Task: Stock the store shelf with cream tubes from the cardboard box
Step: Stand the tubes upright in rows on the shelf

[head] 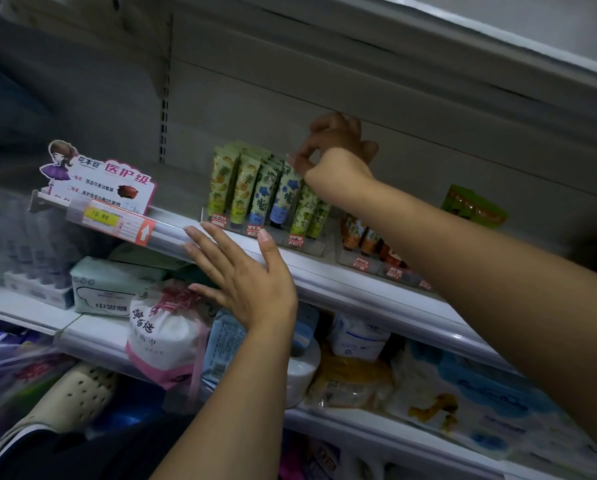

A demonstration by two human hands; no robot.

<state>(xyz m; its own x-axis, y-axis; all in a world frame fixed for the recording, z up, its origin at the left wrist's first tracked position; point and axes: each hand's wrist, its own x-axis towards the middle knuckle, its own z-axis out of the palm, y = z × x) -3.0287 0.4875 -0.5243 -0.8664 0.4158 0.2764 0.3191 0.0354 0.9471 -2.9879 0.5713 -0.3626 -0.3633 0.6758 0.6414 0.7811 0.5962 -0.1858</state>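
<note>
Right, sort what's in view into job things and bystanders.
Job: cream tubes, standing in rows; right hand, at their tops; left hand, flat against the shelf rail.
Bystanders: cartoon promo sign; pink-trimmed bag; pale tissue pack; green packet.

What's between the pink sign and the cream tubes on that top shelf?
Nothing: the head view shows bare shelf between the pink sign and the cream tubes.

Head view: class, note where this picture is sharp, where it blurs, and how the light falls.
Head view: dim, flat light; cream tubes and left hand fairly sharp; left edge smeared; shelf lines bow slightly from the wide lens; faint glare on the price rail.
</note>
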